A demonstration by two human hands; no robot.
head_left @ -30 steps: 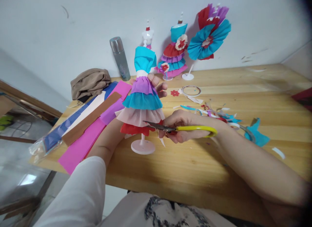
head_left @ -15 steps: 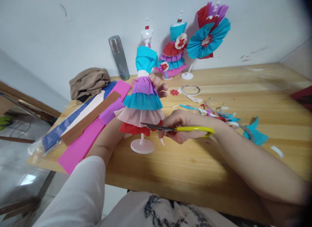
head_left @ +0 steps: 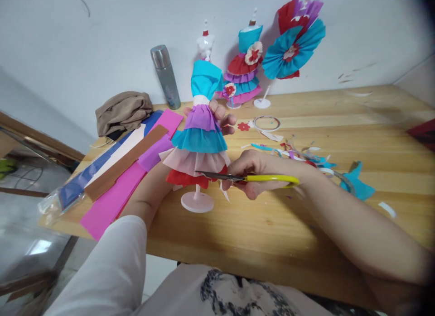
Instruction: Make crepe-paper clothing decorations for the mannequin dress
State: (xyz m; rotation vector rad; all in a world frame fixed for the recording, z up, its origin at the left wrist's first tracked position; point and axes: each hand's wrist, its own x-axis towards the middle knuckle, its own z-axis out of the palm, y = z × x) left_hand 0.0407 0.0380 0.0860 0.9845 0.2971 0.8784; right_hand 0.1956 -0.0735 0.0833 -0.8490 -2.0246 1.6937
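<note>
A miniature dress form (head_left: 197,202) on a round white base wears a tiered paper dress (head_left: 200,139) with a blue top and purple, blue, pale pink and red ruffles. From behind, my left hand (head_left: 224,117) grips it at the waist; its fingertips show at the right side and the palm is hidden. My right hand (head_left: 249,171) holds scissors with yellow handles (head_left: 272,178). Their dark blades lie across the lower edge of the pale pink ruffle, just above the red one. A thin white strip (head_left: 224,193) hangs below the blades.
Dressed forms (head_left: 243,76) and a grey flask (head_left: 165,78) stand along the wall. Coloured paper sheets (head_left: 125,164) and a brown cloth (head_left: 124,112) lie left. Paper scraps (head_left: 316,160), a roll of tape (head_left: 267,123) and a red paper flower (head_left: 243,126) lie right.
The dress form's top leans slightly further right and its base has shifted slightly left. Both hands keep their grips, and the scissors stay at the pale pink ruffle.
</note>
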